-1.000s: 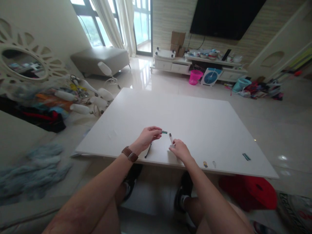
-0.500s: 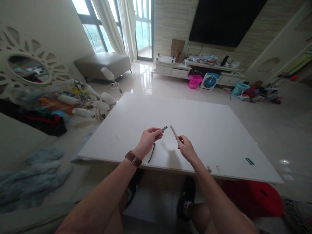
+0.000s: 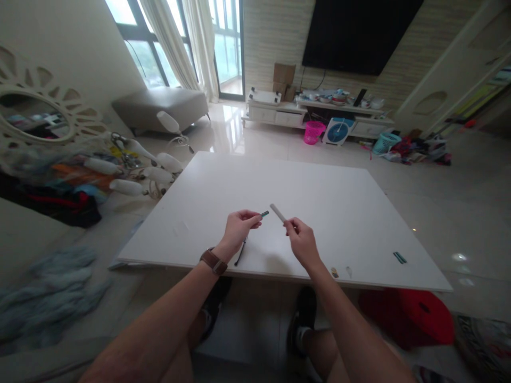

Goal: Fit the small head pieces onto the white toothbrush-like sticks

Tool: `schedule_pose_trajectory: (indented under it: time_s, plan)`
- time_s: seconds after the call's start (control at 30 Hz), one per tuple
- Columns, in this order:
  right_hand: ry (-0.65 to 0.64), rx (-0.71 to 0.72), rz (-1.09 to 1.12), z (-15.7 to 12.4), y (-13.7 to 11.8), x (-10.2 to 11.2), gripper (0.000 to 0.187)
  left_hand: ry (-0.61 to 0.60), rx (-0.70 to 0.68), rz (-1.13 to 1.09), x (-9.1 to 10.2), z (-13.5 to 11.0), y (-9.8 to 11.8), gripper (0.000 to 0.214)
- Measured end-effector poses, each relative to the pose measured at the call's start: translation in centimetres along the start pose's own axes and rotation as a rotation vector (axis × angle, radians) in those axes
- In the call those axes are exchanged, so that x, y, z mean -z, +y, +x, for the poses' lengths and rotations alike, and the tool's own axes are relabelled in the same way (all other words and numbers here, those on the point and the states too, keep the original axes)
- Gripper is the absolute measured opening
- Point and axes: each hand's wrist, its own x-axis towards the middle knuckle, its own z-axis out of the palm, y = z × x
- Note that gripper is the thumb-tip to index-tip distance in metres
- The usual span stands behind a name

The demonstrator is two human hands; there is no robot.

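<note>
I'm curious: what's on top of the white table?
On the white table lie a thin black stick, a yellow piece, a pale piece and dark green strips. The left hand seems to hide the stick's upper end; anything behind the right hand is covered.

Cool daylight enters through the windows and glass door at the far left, their panes burnt out to near white, while the rest of the room sits in dim, greyish light. The glossy floor throws back bright streaks below the door and a small hard glint at far right. A soft, faint shadow falls on the pale worktop near the hands. The wide lens stretches and smears the edges, the mirror included; the lower corners are darkest, and fine detail is mushy.
</note>
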Motion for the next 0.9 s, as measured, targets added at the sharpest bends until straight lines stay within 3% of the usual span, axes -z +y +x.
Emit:
schedule_pose_trajectory:
  time_s: [0.1,0.2,0.27,0.43,0.53,0.63,0.73,0.9]
  plan:
    - [-0.1,0.041,-0.1,-0.3,-0.2,-0.2,0.033,0.001,-0.019,0.023,-0.2,0.0,-0.2,0.027]
    - [0.031,-0.003,-0.21,0.0,-0.2,0.2,0.03,0.004,-0.027,0.03,-0.4,0.1,-0.4,0.026]
    - [0.063,-0.008,-0.16,0.2,-0.2,0.4,0.03,-0.002,-0.027,0.034,-0.5,0.1,-0.4,0.026]
    - [-0.107,0.051,-0.088,0.1,-0.2,0.1,0.031,-0.005,-0.016,0.018,-0.6,0.3,-0.6,0.029]
    - [0.022,-0.019,-0.178,0.1,0.0,0.1,0.029,-0.006,-0.014,0.03,-0.8,0.1,-0.6,0.028]
    - [0.079,-0.053,-0.03,0.4,0.1,0.1,0.029,-0.066,0.004,0.065,-1.0,-0.2,-0.3,0.027]
    - [0.011,-0.062,0.213,0.6,0.2,-0.3,0.032,-0.161,0.024,0.103,-1.1,-0.5,-0.1,0.026]
    - [-0.066,-0.119,0.33,0.8,0.6,-1.5,0.028,-0.216,0.016,0.128,-1.0,-0.5,-0.1,0.025]
